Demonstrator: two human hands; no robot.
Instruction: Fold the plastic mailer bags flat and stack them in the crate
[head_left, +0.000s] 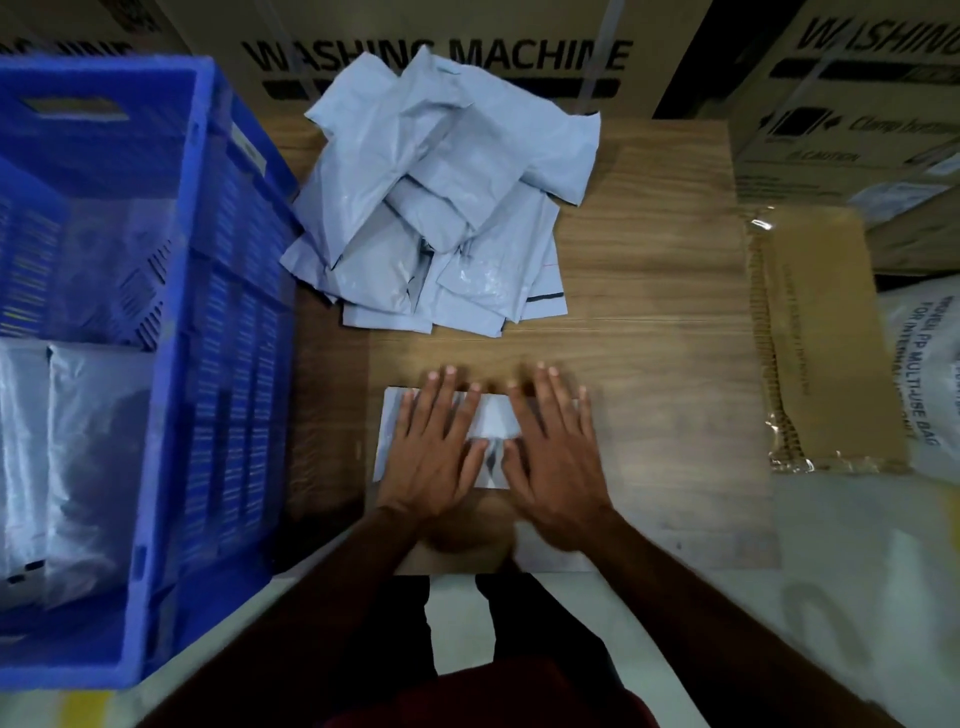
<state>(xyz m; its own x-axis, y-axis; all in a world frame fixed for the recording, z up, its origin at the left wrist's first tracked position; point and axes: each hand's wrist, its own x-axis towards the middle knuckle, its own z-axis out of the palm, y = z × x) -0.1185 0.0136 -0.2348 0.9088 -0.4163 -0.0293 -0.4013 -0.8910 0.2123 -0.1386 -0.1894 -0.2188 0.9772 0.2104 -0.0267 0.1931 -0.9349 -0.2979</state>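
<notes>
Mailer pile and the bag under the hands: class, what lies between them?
In the head view, only bare wooden tabletop separates the mailer pile from the pressed bag.

Dim, soft overhead light, wide-angle bend.
I see motion blur on the tall blue plastic crate (171, 364), edges curving, corners dark.

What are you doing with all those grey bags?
A person is folding mailer bags. Both hands, left hand and right hand, press flat on one bag on the wooden table. A loose pile of unfolded bags waits behind it. The blue crate on the left already holds some bags.
</notes>
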